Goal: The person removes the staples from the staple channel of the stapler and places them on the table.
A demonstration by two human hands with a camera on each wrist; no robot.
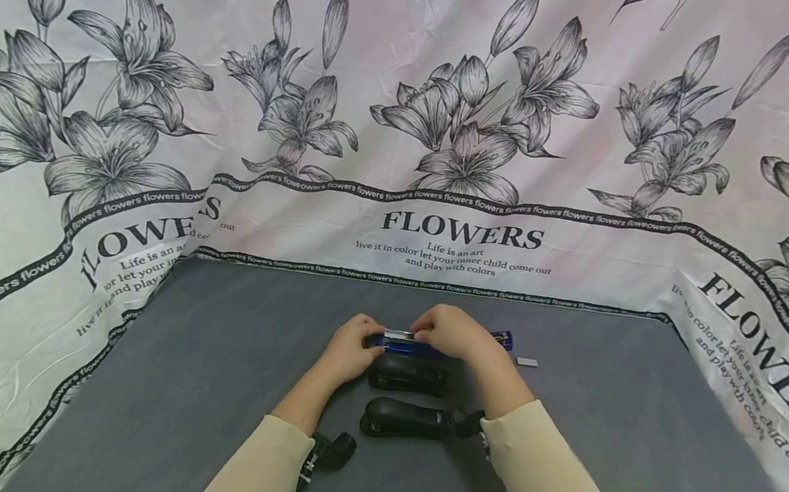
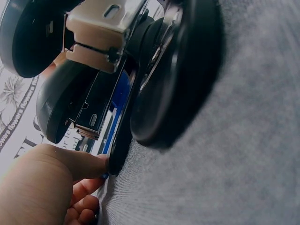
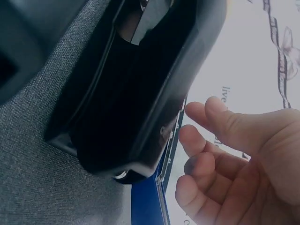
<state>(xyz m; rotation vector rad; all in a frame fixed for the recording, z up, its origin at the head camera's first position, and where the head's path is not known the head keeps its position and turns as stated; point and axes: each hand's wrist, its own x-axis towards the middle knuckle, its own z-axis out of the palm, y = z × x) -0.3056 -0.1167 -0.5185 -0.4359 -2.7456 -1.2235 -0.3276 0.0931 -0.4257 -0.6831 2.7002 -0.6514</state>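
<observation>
Left hand (image 1: 352, 349): the left end of the blue stapler is pinched between thumb and fingers, the thumb being laid on the near side.
Right hand (image 1: 452, 334): it is held over the middle of the blue stapler, with fingers bent and fingertips brought down at the silver part (image 1: 397, 334); in the right wrist view the fingers are partly curled, and whether anything is pinched cannot be told.
Blue stapler (image 1: 406, 348): it is laid left to right on the grey counter (image 1: 230, 391), at the far end of the row, partly covered by the right hand; its blue right end is seen past the right wrist.
Far black stapler (image 1: 410, 374): it is placed just on the near side of the blue one, not held by either hand.
Near black stapler (image 1: 406, 420): it is set nearer still, between the two forearms.
Small pale strip (image 1: 526, 362): it is left flat on the counter, right of the right hand.
Floral cloth (image 1: 458, 247): it is hung along the far, left and right sides.
</observation>
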